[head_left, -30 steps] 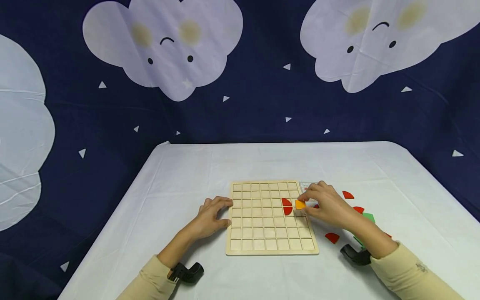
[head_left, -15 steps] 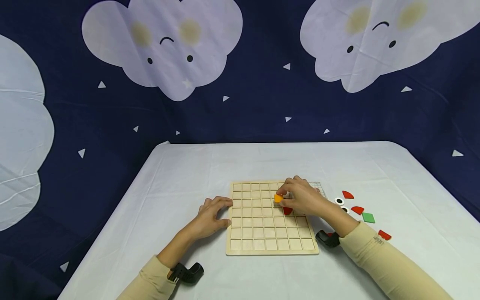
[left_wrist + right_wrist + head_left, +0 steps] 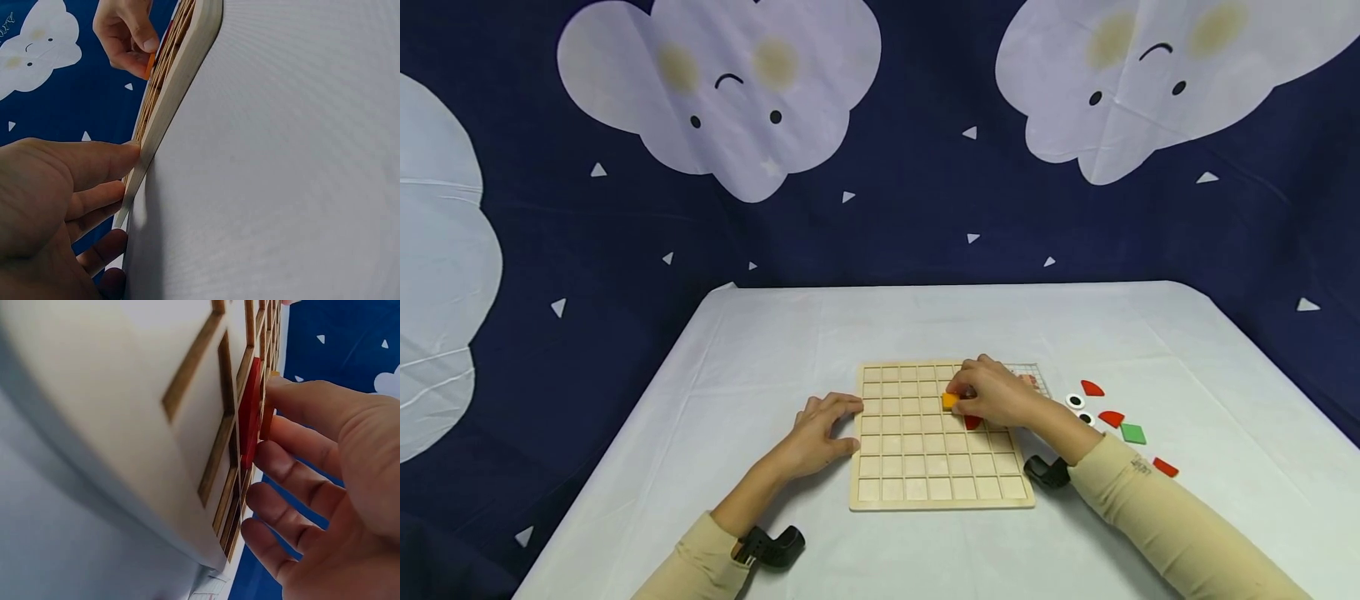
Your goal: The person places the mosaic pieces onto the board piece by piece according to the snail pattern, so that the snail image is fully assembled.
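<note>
Gridded wooden board with loose coloured pieces, two hands attending

Item: orange tile (image 3: 951,402), small. Location: at the upper middle-right of the wooden board (image 3: 932,467), just left of a red piece (image 3: 973,423). Whether it is seated in a cell or held just above one cannot be told.

Right hand (image 3: 996,396): grip closed on the orange tile, pinched between thumb and forefinger; the other fingers spread beside the red piece in the right wrist view.

Left hand (image 3: 816,437): grip relaxed, thumb and fingertips touching the board's left edge.

Board: pale wood, raised ribs dividing it into square cells, lying flat on the table (image 3: 775,350), which is covered in white cloth.

Loose pieces, right of the board: two white rings with black centres (image 3: 1075,402), close together; two red quarter-rounds (image 3: 1092,388); one green tile (image 3: 1133,433); a further red piece (image 3: 1166,467) near the right sleeve (image 3: 1150,500).

Also present: printed grid card (image 3: 1028,373), partly hidden behind the right hand; black wrist device (image 3: 775,546) on the left arm, its like on the right; dark blue backdrop (image 3: 925,167) with pale clouds and small triangles.
</note>
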`<state>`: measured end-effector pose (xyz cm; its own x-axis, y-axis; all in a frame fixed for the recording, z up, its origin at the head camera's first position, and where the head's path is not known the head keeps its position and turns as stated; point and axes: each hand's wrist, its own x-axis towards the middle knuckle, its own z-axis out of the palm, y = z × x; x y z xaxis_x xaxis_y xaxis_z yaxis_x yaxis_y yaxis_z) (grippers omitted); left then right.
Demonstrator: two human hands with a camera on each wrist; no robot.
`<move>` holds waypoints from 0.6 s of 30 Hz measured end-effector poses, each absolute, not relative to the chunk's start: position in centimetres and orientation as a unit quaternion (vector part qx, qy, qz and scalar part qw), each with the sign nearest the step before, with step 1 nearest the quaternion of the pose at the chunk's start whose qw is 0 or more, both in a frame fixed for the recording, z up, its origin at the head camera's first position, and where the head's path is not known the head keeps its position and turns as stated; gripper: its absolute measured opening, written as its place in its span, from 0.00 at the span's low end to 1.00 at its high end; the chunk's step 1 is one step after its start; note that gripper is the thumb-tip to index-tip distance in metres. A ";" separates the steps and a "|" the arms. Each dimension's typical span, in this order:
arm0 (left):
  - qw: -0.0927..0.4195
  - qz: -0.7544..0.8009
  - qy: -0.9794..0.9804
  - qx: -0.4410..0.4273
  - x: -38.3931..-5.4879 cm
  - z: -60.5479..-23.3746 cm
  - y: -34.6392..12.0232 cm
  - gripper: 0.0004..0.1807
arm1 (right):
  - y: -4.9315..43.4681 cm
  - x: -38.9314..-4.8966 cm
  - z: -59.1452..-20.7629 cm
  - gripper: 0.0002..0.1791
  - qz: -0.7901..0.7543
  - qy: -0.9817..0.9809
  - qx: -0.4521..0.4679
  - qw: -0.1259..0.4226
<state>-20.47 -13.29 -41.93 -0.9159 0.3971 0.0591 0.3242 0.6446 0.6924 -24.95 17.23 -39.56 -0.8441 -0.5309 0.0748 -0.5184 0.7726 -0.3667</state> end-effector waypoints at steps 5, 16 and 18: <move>0.049 0.372 0.905 0.199 -20.5 -41.9 -13.3 0.27 | 17.2 -25.0 -39.8 0.12 -0.195 0.941 -0.275 0.026; 0.040 0.364 0.909 0.196 -20.6 -42.2 -13.2 0.28 | 17.2 -24.9 -39.9 0.13 -0.187 0.939 -0.289 0.016; 0.038 0.364 0.910 0.194 -20.6 -42.2 -13.2 0.28 | 17.2 -24.9 -39.9 0.14 -0.186 0.938 -0.291 0.013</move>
